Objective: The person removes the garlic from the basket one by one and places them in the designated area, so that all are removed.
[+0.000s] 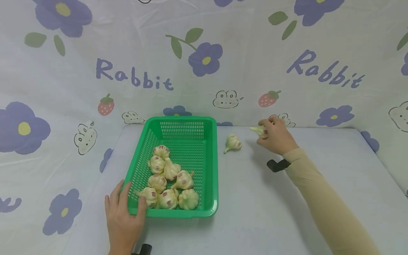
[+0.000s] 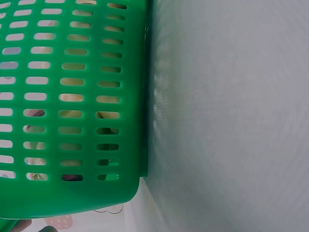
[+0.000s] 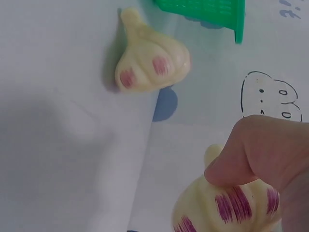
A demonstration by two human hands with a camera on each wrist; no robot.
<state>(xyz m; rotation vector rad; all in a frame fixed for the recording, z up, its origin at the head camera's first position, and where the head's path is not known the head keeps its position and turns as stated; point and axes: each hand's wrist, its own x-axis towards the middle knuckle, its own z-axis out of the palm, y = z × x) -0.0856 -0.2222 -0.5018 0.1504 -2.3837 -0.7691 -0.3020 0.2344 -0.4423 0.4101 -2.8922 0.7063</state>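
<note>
A green plastic basket (image 1: pixel 214 170) with slotted walls stands left of centre, holding several garlic bulbs (image 1: pixel 168 199) with purple marks. At its near left corner my left hand (image 1: pixel 123 216) rests on the rim, fingers spread along the outside and thumb over the edge. My right hand (image 1: pixel 276 136) grips one garlic bulb (image 3: pixel 212 208) near the back of the table, its stem pointing left. Another garlic bulb (image 1: pixel 233 142) lies on the table between the basket and my right hand. The left wrist view is filled mostly by the basket's slotted side (image 2: pixel 72 121).
White cloth printed with flowers, rabbits and the word "Rabbit" covers the back wall (image 1: pixel 245 63). The table (image 1: pixel 248 212) has a white cover and meets that wall just behind the basket and my right hand. A dark wrist mount (image 1: pixel 278 165) sticks out from the right sleeve.
</note>
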